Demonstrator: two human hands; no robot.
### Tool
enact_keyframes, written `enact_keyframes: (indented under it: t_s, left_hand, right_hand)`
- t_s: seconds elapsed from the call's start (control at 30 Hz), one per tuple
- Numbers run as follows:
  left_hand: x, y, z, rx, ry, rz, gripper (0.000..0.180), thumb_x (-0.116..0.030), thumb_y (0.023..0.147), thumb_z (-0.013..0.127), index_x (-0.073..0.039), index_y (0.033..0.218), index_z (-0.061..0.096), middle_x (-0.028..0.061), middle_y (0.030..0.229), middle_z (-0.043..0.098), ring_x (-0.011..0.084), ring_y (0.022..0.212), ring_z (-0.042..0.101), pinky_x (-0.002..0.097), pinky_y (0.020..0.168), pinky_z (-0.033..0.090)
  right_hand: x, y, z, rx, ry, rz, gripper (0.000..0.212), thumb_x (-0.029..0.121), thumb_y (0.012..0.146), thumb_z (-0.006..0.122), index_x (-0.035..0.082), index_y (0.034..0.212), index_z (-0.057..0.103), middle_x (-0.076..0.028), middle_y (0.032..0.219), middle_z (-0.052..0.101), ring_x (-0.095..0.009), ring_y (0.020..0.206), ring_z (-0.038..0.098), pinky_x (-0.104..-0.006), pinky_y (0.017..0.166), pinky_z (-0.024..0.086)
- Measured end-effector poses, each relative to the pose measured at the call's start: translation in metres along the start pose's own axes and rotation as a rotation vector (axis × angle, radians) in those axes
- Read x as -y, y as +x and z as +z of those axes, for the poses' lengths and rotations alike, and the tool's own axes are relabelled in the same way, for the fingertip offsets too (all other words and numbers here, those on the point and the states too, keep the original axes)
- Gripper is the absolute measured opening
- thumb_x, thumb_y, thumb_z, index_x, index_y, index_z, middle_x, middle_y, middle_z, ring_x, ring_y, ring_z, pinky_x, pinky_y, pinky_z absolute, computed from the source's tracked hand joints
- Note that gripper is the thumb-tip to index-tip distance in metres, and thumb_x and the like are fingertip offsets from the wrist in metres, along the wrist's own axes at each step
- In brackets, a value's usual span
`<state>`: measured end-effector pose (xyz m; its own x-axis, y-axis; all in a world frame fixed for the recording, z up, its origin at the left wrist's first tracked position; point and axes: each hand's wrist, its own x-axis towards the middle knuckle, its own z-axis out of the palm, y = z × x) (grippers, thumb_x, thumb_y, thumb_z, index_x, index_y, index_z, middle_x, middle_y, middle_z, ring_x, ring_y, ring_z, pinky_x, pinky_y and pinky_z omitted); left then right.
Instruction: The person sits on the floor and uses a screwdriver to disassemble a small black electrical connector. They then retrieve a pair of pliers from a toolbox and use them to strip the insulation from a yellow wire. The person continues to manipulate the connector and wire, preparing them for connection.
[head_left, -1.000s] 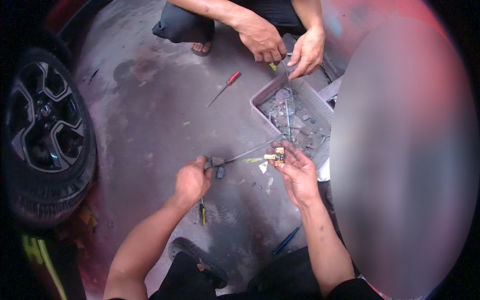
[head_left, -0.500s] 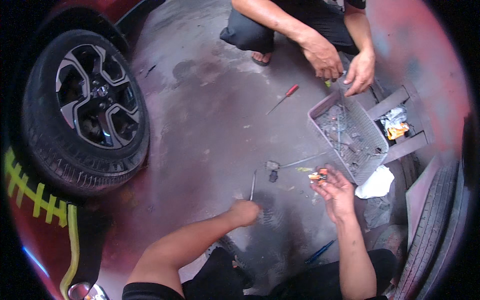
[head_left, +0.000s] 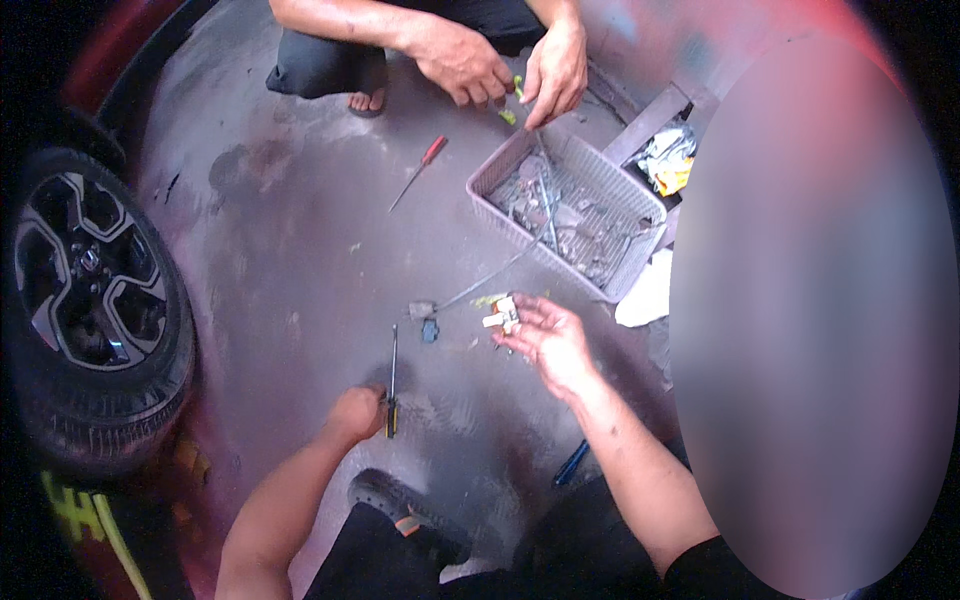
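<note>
My left hand (head_left: 358, 413) is closed on a screwdriver (head_left: 391, 412). Its black and yellow handle shows beside the fingers, and its thin shaft points away from me. Palm up, my right hand (head_left: 556, 345) pinches a small orange and white piece (head_left: 503, 315) between thumb and fingertips; its exact kind is not clear. Below the fingers on the floor lie a small dark blue piece (head_left: 430, 331) and a grey block (head_left: 422, 310) at the end of a thin rod (head_left: 487, 279).
Opposite me a crouching person's hands (head_left: 462, 68) handle a small yellow-green thing above a mesh basket (head_left: 480, 200) of loose parts. A red-handled screwdriver (head_left: 433, 151) lies on the floor, a blue tool (head_left: 571, 464) near my knee. A car wheel (head_left: 90, 262) stands left; blur hides the right side.
The whole view has shifted, so most things sit further left. The screwdriver's handle now shows beside my left fist. In my right hand the small piece has turned, showing more white.
</note>
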<state>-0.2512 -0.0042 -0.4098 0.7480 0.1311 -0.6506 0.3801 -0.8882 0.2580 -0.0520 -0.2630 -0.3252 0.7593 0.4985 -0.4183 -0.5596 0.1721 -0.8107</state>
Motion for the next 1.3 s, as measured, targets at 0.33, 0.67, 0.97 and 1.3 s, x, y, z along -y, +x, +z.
enact_keyframes:
  t_s: [0.33,0.67,0.97,1.3]
  left_hand:
    - [-0.008,0.006,-0.003,-0.049,0.012,0.085,0.028,-0.024,0.087,0.059,-0.002,0.105,0.062,0.0243,0.095,0.068,0.0416,0.094,0.065,0.0515,0.085,0.051]
    - [0.003,0.007,0.006,-0.084,0.017,0.092,0.028,-0.027,0.088,0.058,-0.004,0.103,0.063,0.0241,0.092,0.068,0.0426,0.088,0.065,0.0531,0.079,0.051]
    - [-0.049,0.002,-0.026,-0.147,-0.058,0.157,0.024,-0.023,0.089,0.055,-0.004,0.103,0.06,0.0226,0.093,0.069,0.0405,0.09,0.066,0.0507,0.082,0.051]
    - [-0.056,-0.004,-0.022,-0.224,-0.043,0.287,0.022,-0.019,0.088,0.057,-0.005,0.104,0.061,0.0219,0.089,0.068,0.0402,0.086,0.066,0.0503,0.079,0.052]
  right_hand:
    - [0.004,-0.002,0.003,0.04,0.04,0.017,0.037,-0.008,0.091,0.053,-0.008,0.127,0.046,-0.023,0.117,0.062,-0.032,0.106,0.066,-0.0422,0.093,0.057]
    - [0.009,-0.004,0.005,0.051,0.058,0.024,0.039,-0.007,0.09,0.054,-0.01,0.129,0.045,-0.023,0.115,0.064,-0.03,0.099,0.068,-0.0412,0.089,0.059]
    - [0.013,-0.007,0.006,0.049,0.071,0.022,0.043,-0.01,0.088,0.054,-0.01,0.13,0.044,-0.023,0.115,0.063,-0.03,0.1,0.068,-0.0404,0.088,0.059]
    - [0.016,-0.01,0.005,0.071,0.026,0.007,0.049,-0.005,0.09,0.055,-0.01,0.135,0.037,-0.026,0.119,0.061,-0.032,0.104,0.067,-0.042,0.092,0.058]
